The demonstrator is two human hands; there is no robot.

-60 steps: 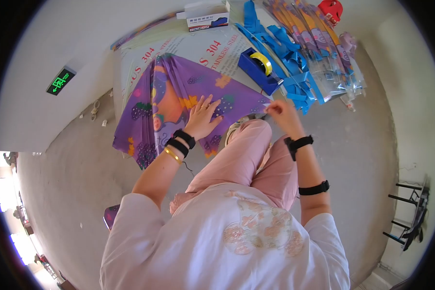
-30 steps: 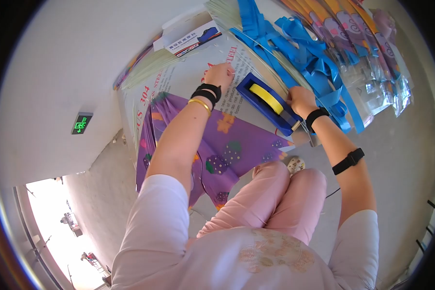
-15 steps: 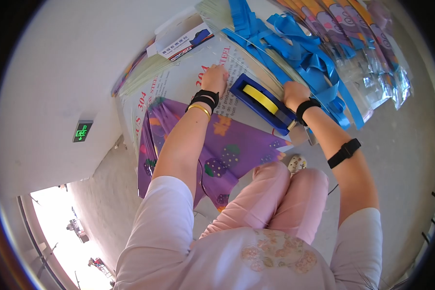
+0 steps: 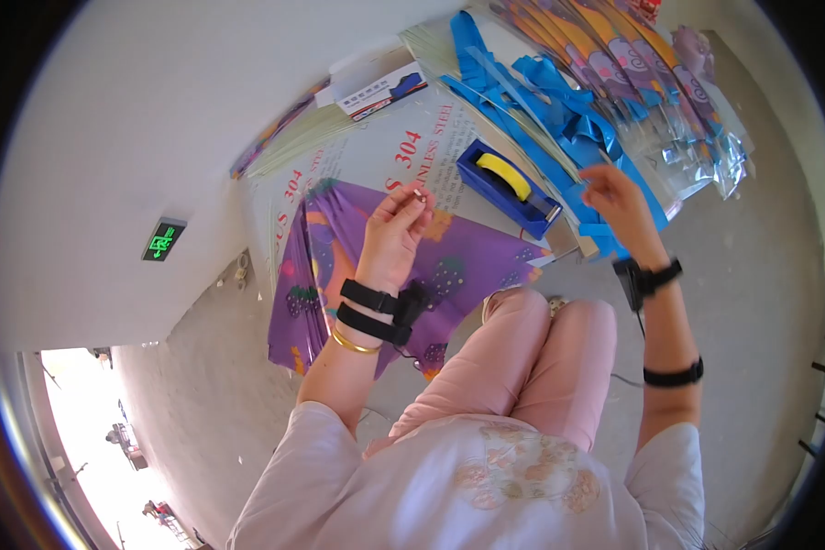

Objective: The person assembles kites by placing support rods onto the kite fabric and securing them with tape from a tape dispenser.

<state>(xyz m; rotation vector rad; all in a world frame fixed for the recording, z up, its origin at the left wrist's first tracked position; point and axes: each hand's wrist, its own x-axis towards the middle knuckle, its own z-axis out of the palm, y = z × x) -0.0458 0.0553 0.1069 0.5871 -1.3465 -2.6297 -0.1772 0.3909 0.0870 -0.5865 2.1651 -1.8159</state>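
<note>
So we've got our left hand [image 4: 393,236] palm up, its grip pinched narrow on a tiny pale bit [image 4: 420,196], too small to make out. The purple cloth [image 4: 467,252] lies below that grip on the surface [image 4: 339,156], its tip out at 4 o'clock. Our right hand [image 4: 621,206] is half curled, can't tell if it's holding anything; the tape [image 4: 506,188] sits at 9 o'clock from it, blue ribbon [image 4: 564,115] around 11.

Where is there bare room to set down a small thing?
On the white red-lettered sheet, between the purple patterned fabric, white cardboard box and blue plastic tape dispenser. Crowded: right of the dispenser, with tangled blue ribbons and orange-purple packs.
</note>
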